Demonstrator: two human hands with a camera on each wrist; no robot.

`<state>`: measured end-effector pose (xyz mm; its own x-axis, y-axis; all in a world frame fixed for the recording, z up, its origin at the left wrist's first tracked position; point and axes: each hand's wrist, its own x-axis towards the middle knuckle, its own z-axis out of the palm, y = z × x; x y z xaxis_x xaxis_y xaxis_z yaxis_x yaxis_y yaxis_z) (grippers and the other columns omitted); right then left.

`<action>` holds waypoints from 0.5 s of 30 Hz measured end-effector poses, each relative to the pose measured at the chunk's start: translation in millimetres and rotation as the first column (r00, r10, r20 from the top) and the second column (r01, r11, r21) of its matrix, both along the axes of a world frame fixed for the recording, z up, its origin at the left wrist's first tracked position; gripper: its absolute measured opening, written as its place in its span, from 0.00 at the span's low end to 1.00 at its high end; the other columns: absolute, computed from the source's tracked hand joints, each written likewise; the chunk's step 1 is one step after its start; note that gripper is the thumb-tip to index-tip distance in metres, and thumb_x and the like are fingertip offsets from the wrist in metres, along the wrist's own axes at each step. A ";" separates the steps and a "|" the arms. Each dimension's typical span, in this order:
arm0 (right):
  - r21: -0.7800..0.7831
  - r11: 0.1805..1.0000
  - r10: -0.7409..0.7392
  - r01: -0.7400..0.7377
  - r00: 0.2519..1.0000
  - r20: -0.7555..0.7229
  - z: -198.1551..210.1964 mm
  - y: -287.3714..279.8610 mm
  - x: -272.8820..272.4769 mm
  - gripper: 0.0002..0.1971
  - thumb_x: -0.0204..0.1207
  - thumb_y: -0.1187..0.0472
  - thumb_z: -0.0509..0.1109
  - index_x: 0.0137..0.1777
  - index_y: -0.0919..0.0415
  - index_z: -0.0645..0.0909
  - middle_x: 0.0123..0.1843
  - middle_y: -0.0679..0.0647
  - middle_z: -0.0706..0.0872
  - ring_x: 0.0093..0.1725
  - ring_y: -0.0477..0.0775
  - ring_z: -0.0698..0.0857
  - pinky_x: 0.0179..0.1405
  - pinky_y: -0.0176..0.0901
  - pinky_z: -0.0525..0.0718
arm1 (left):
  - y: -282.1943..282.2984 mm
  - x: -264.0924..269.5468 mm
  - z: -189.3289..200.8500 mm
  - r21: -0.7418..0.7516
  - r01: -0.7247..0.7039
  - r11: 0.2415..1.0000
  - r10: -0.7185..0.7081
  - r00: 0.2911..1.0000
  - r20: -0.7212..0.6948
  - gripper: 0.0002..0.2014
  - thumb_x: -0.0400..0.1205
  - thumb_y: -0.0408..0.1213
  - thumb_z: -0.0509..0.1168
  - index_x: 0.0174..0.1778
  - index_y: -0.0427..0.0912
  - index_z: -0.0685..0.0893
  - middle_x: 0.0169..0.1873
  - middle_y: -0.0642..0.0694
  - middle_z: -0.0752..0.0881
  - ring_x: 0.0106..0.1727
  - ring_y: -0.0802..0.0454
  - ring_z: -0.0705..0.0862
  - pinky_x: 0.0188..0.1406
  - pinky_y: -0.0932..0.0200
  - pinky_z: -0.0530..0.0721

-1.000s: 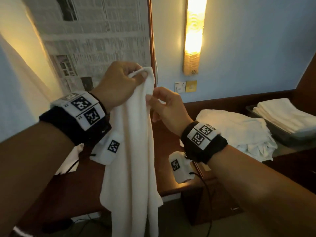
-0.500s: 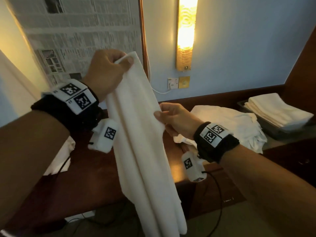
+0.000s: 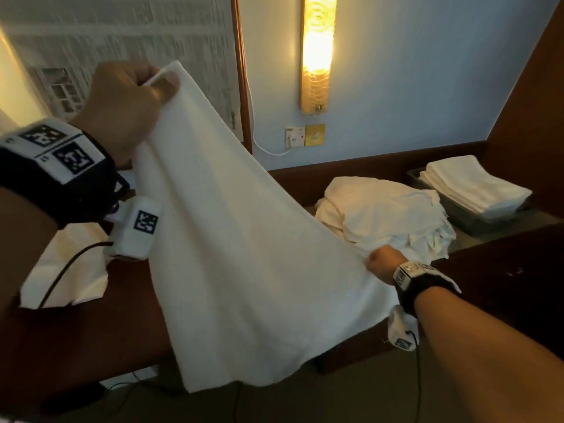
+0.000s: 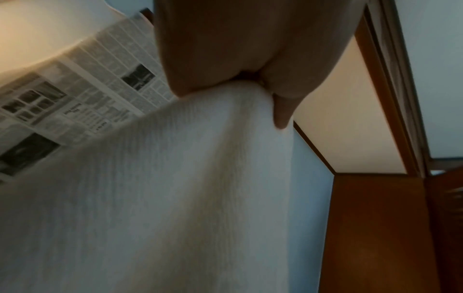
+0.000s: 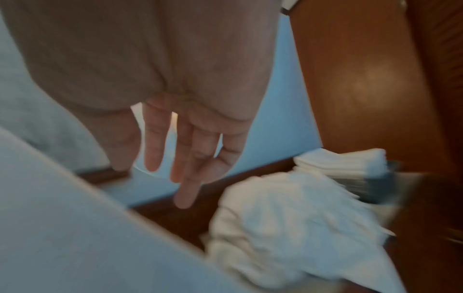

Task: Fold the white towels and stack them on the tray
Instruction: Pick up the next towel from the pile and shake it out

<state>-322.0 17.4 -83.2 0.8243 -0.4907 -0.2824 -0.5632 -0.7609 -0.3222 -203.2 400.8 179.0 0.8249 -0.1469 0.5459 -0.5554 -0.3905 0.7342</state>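
Observation:
A white towel (image 3: 244, 254) hangs spread in the air between my hands, above the desk. My left hand (image 3: 161, 83) pinches its top corner, held high at the left; in the left wrist view the towel (image 4: 175, 198) drops from that hand (image 4: 250, 85). My right hand (image 3: 380, 262) grips the towel's edge low at the right and holds it taut. In the right wrist view the hand's (image 5: 155, 154) outer fingers hang nearly straight beside the towel (image 5: 75, 218). A pile of unfolded towels (image 3: 387, 215) lies behind. A folded stack (image 3: 470, 184) sits on the grey tray (image 3: 476, 221).
The dark wooden desk (image 3: 91, 331) runs along the wall, with a white crumpled sheet (image 3: 70, 270) at its left end. A lit wall lamp (image 3: 317, 53) and a socket (image 3: 295, 137) are above it. Newspaper (image 3: 122, 32) covers a panel at upper left. Cables trail below the desk.
My right hand has slid down the towel's edge, away from the left hand, to the lower right. The towel has gone from hanging bunched to spread wide. My left hand stays high.

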 end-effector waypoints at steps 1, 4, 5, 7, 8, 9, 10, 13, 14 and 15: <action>-0.011 0.999 0.048 -0.048 0.998 0.046 15.5 11.9 8.5 0.13 0.82 0.59 0.65 0.49 0.68 0.86 0.54 0.65 0.89 0.54 0.66 0.86 0.52 0.49 0.83 | -4.4 0.1 -3.0 0.003 0.043 0.999 -0.042 0.999 -0.017 0.13 0.87 0.46 0.66 0.35 0.51 0.83 0.32 0.52 0.79 0.29 0.64 0.78 0.33 0.66 0.78; 0.087 0.967 0.191 -0.240 0.907 0.376 77.2 64.8 34.7 0.10 0.81 0.63 0.68 0.54 0.68 0.88 0.53 0.61 0.90 0.52 0.60 0.87 0.54 0.50 0.84 | -21.2 -6.5 -15.6 0.105 0.171 0.980 -0.169 0.985 -0.023 0.10 0.86 0.45 0.68 0.38 0.53 0.87 0.34 0.56 0.83 0.36 0.61 0.80 0.41 0.60 0.78; 0.150 0.938 0.191 -0.313 0.826 0.530 102.3 84.6 41.3 0.08 0.80 0.67 0.69 0.54 0.65 0.89 0.52 0.58 0.90 0.51 0.54 0.88 0.53 0.45 0.84 | -26.9 -10.3 -20.0 0.136 0.209 0.968 -0.208 0.978 -0.025 0.10 0.86 0.44 0.68 0.39 0.53 0.87 0.33 0.56 0.84 0.35 0.64 0.80 0.40 0.63 0.78; 0.245 0.844 0.144 -0.477 0.643 0.752 153.6 117.1 48.9 0.13 0.77 0.72 0.70 0.56 0.58 0.88 0.53 0.50 0.90 0.49 0.44 0.87 0.53 0.37 0.81 | -34.9 -16.8 -26.7 0.211 0.243 0.947 -0.247 0.969 -0.007 0.09 0.87 0.43 0.67 0.41 0.51 0.88 0.34 0.54 0.85 0.33 0.66 0.80 0.36 0.67 0.77; 0.270 0.780 0.144 -0.565 0.581 0.801 177.0 129.4 50.5 0.15 0.76 0.72 0.71 0.58 0.56 0.87 0.55 0.48 0.90 0.51 0.43 0.87 0.53 0.36 0.82 | -36.5 -18.5 -29.0 0.232 0.247 0.941 -0.256 0.967 0.008 0.08 0.87 0.43 0.67 0.42 0.50 0.89 0.35 0.53 0.86 0.32 0.66 0.80 0.35 0.68 0.77; 0.288 0.716 0.165 -0.636 0.556 0.815 196.3 139.9 50.7 0.16 0.77 0.71 0.71 0.62 0.55 0.85 0.58 0.48 0.89 0.55 0.44 0.87 0.55 0.38 0.82 | -36.6 -19.3 -30.0 0.230 0.248 0.941 -0.258 0.966 0.017 0.09 0.87 0.43 0.67 0.43 0.49 0.89 0.35 0.52 0.86 0.32 0.66 0.81 0.34 0.69 0.76; 0.301 0.664 0.202 -0.684 0.552 0.809 213.2 149.1 49.7 0.18 0.78 0.70 0.72 0.66 0.55 0.83 0.60 0.49 0.89 0.58 0.47 0.87 0.57 0.41 0.83 | -35.2 -20.0 -29.4 0.216 0.248 0.944 -0.258 0.966 0.022 0.09 0.87 0.42 0.67 0.43 0.48 0.89 0.35 0.52 0.86 0.32 0.66 0.81 0.33 0.70 0.77; 0.316 0.576 0.291 -0.754 0.550 0.783 242.0 168.0 48.4 0.16 0.78 0.71 0.72 0.65 0.64 0.81 0.53 0.53 0.88 0.50 0.40 0.88 0.48 0.33 0.83 | -27.2 -24.2 -21.2 0.201 0.242 0.949 -0.257 0.965 0.054 0.08 0.86 0.42 0.68 0.45 0.47 0.90 0.38 0.50 0.88 0.36 0.62 0.85 0.34 0.69 0.80; 0.301 0.567 0.303 -0.767 0.534 0.790 246.4 173.0 50.1 0.13 0.77 0.72 0.72 0.61 0.67 0.82 0.50 0.52 0.88 0.46 0.36 0.88 0.45 0.28 0.83 | -24.2 -25.8 -17.4 0.202 0.244 0.948 -0.261 0.963 0.063 0.08 0.86 0.42 0.68 0.46 0.46 0.91 0.39 0.49 0.89 0.38 0.58 0.87 0.36 0.65 0.82; 0.292 0.565 0.298 -0.772 0.520 0.801 249.5 177.6 52.1 0.11 0.77 0.72 0.73 0.58 0.69 0.82 0.48 0.52 0.87 0.43 0.35 0.87 0.43 0.26 0.82 | -20.9 -27.4 -13.5 0.201 0.248 0.948 -0.267 0.961 0.069 0.08 0.86 0.42 0.68 0.48 0.46 0.91 0.40 0.48 0.90 0.40 0.54 0.88 0.38 0.61 0.84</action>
